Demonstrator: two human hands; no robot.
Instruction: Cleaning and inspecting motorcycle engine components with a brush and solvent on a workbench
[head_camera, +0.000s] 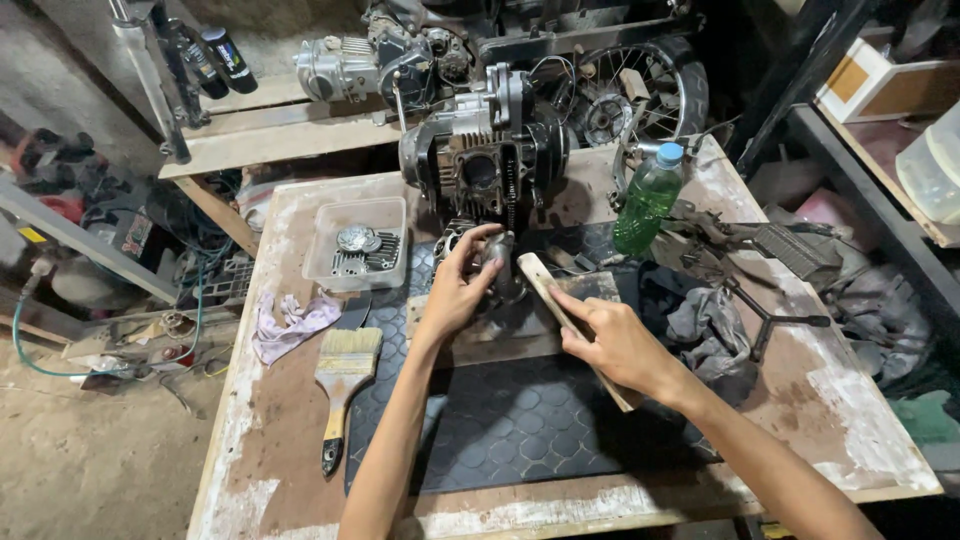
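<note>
Near the middle of the frame the left hand (458, 290) is curled around a small grey metal part (497, 262), thumb on one side and fingers wrapped over the top, holding it just in front of the engine block (487, 160). The right hand (618, 345) grips a flat wooden stick (560, 310), fingers closed along its length; the stick's pale upper end points up and left, and lies just beside the metal part. Whether the tip actually touches the part cannot be told. Both hands work over a dark rubber mat (520, 420) with a hexagon pattern that covers the centre of a worn wooden table (860, 410).

The engine block stands at the upper centre of the frame, at the far edge of the table, with a spoked wheel (625, 100) behind it. To its right stands a green plastic bottle (647, 200) with a blue cap, upright. Left of the engine sits a clear plastic tub (356, 245) holding metal parts. A crumpled pale rag (290, 325) lies below the tub at centre left, and a paintbrush (343, 385) with pale bristles lies just beside it, partly on the mat, handle pointing toward the bottom of the frame. At the right of the mat lies a grey cloth (708, 320).
</note>
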